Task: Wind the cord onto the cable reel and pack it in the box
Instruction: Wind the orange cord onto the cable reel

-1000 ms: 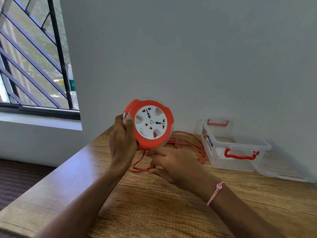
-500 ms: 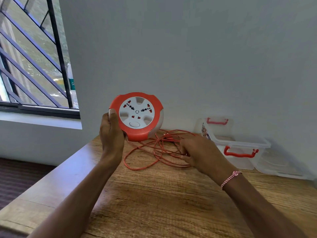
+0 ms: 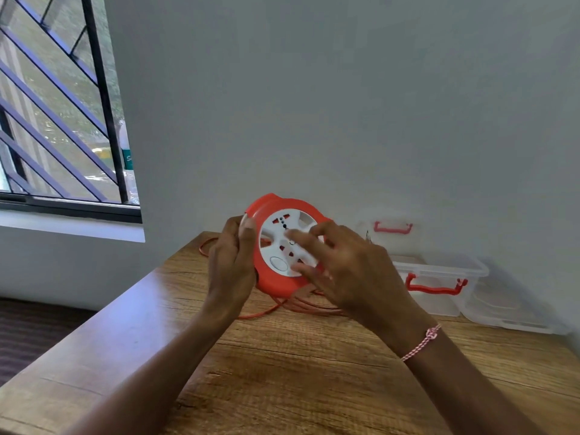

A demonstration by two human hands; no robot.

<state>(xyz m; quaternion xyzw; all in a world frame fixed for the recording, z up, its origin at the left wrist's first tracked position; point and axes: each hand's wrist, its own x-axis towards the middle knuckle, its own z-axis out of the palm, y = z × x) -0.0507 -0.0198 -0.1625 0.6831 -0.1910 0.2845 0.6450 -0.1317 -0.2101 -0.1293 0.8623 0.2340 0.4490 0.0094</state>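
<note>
An orange cable reel with a white socket face is held upright above the wooden table. My left hand grips its left rim. My right hand lies over the white face with fingers spread and touching it. The loose orange cord lies in coils on the table under and behind the reel, partly hidden by my hands. A clear plastic box with red handles stands open at the right by the wall.
The box's clear lid lies flat to the right of it. A grey wall runs behind the table. A barred window is at the left. The table's left edge drops to a dark floor.
My right hand left the cord coils on the table and came up onto the reel's white face. The reel shifted right and lower, closer to the table.
</note>
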